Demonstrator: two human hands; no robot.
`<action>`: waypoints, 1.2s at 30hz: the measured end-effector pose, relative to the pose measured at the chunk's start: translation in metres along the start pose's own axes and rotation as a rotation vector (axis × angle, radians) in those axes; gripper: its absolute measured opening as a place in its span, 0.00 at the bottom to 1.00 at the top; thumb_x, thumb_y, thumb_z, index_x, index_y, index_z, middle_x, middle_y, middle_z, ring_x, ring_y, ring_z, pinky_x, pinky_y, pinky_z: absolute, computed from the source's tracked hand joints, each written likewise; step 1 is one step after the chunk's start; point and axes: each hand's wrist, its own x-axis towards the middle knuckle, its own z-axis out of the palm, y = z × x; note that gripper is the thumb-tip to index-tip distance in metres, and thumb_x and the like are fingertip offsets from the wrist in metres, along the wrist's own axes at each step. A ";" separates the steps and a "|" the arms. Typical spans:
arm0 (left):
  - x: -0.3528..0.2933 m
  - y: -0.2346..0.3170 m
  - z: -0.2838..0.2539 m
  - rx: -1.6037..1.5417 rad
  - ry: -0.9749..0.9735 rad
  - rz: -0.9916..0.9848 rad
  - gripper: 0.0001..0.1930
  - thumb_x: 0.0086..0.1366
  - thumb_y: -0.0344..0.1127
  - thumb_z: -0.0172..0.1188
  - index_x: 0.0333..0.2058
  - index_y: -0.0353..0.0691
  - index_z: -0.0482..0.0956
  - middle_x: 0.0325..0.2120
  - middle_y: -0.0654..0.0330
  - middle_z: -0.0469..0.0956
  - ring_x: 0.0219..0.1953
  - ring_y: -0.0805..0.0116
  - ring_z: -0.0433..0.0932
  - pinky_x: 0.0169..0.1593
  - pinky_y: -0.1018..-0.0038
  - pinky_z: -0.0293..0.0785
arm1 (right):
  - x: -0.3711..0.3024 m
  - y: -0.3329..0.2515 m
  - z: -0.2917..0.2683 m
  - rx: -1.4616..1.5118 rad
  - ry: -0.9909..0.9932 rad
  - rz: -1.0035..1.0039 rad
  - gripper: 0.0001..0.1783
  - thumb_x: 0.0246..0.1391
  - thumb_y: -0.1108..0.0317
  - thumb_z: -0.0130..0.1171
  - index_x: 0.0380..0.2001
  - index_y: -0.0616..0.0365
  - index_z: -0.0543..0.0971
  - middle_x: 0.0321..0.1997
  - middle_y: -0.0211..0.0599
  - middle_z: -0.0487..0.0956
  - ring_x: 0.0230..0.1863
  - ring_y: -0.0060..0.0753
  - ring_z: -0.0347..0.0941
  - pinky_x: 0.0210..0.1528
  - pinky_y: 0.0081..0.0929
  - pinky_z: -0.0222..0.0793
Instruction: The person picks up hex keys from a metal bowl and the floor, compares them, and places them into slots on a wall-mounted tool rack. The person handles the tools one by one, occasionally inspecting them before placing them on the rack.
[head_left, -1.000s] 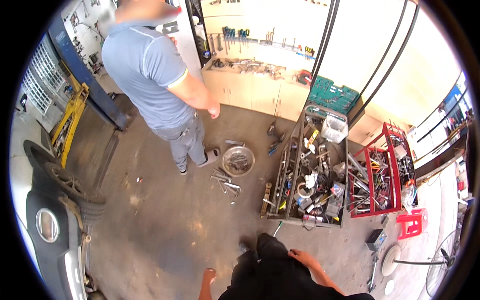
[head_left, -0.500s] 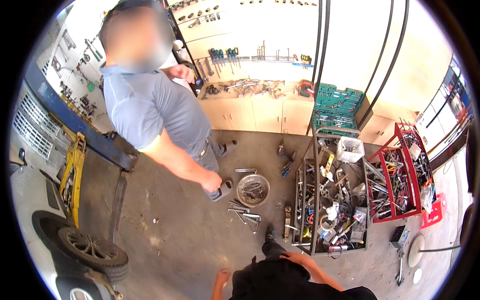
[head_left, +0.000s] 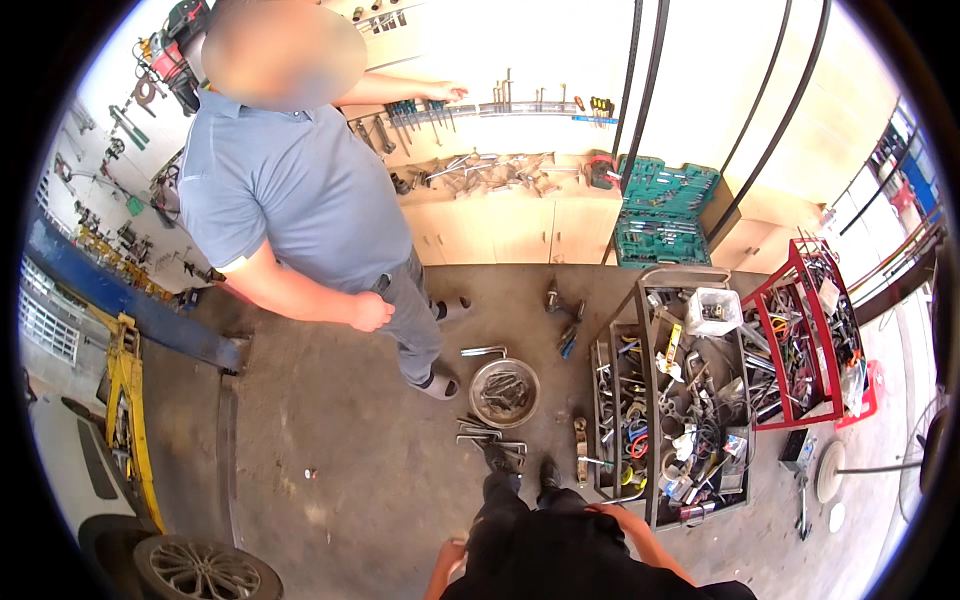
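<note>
My left hand (head_left: 453,554) hangs low beside my left thigh, its fingers turned inward and too small to make out, with no object visible in it. At my right hip, my right hand (head_left: 618,518) lies against the dark clothing, fingers stretched out and nothing held. On the floor ahead of my feet is a round metal basin (head_left: 505,392) with dark metal pieces inside. Several L-shaped hex keys (head_left: 490,436) lie just nearer than it, partly by my left shoe. Another L-shaped bar (head_left: 484,351) lies at its far side.
A metal cart (head_left: 655,450) full of tools stands right of me, with a red tool rack (head_left: 800,340) beyond. A person in a grey-blue shirt (head_left: 300,190) stands ahead left, one arm toward the wall tools. A green socket case (head_left: 665,210) stands open. A car wheel (head_left: 205,570) is lower left.
My view has shifted and I stand nearer the basin, both shoes now by the hex keys. The other person has turned and stretched an arm to the wall tools. My hands stay at my sides.
</note>
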 end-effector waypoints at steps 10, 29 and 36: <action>0.150 0.078 -0.114 -0.606 0.059 0.000 0.10 0.58 0.36 0.56 0.29 0.34 0.78 0.21 0.57 0.78 0.23 0.66 0.75 0.28 0.69 0.72 | 0.031 -0.110 -0.010 0.016 0.468 0.146 0.33 0.57 0.45 0.50 0.50 0.66 0.72 0.50 0.56 0.75 0.54 0.55 0.70 0.54 0.40 0.65; 0.195 0.215 -0.104 -0.566 0.064 -0.176 0.13 0.60 0.38 0.53 0.38 0.35 0.76 0.25 0.57 0.78 0.23 0.68 0.76 0.26 0.72 0.73 | 0.159 -0.084 -0.216 -0.090 0.170 0.160 0.34 0.52 0.38 0.52 0.49 0.56 0.75 0.48 0.51 0.77 0.53 0.52 0.71 0.53 0.40 0.65; 0.221 0.256 -0.117 -0.531 0.014 -0.139 0.16 0.63 0.40 0.54 0.46 0.36 0.73 0.35 0.56 0.80 0.34 0.66 0.79 0.32 0.72 0.73 | 0.164 -0.078 -0.244 -0.095 0.164 0.127 0.33 0.53 0.40 0.50 0.50 0.57 0.75 0.49 0.51 0.77 0.54 0.51 0.71 0.55 0.38 0.65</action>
